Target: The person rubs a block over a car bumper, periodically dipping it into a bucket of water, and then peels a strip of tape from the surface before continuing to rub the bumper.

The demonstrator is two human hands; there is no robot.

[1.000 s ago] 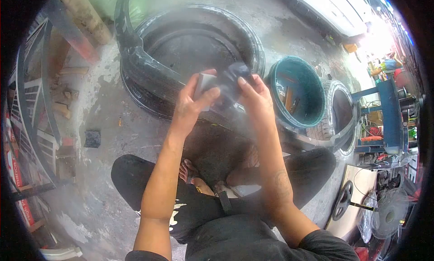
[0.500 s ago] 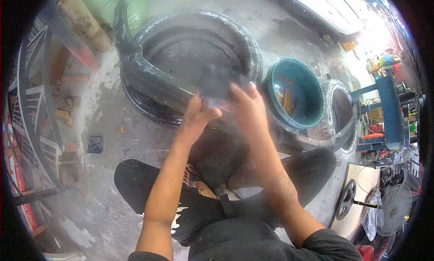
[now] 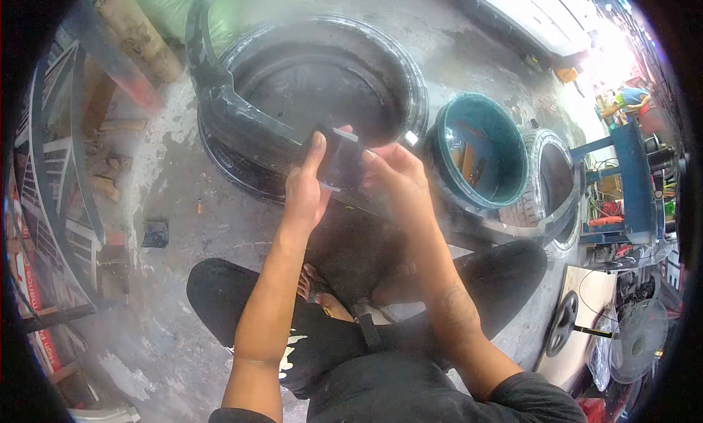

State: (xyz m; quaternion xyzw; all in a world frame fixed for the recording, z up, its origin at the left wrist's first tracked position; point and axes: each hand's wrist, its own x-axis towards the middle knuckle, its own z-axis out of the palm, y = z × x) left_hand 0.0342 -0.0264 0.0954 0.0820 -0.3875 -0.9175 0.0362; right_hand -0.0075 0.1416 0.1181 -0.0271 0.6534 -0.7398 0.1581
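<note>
My left hand (image 3: 311,185) grips a small flat pale block with a black sheet of sandpaper (image 3: 342,159) folded over it; pale edges show at its top and bottom. At its right side, my right hand (image 3: 399,174) pinches the sandpaper between thumb and fingers. Just beneath both hands lies a long curved black part (image 3: 256,132) with a woven carbon-like pattern. It rests across a large round black tyre-like ring (image 3: 417,79) on the floor. Part of the curved piece is hidden behind my hands.
A teal bucket (image 3: 518,156) holding water and brownish pieces stands to the right, beside a wheel with a tyre (image 3: 538,185). A dark square scrap (image 3: 154,234) lies on the floor at left. Metal frames (image 3: 62,152) line the left; a blue stand (image 3: 626,181) is at right.
The sandpaper and block have turned and come into clearer view, now upright in my left hand. My right hand has shifted from over the top to the right edge.
</note>
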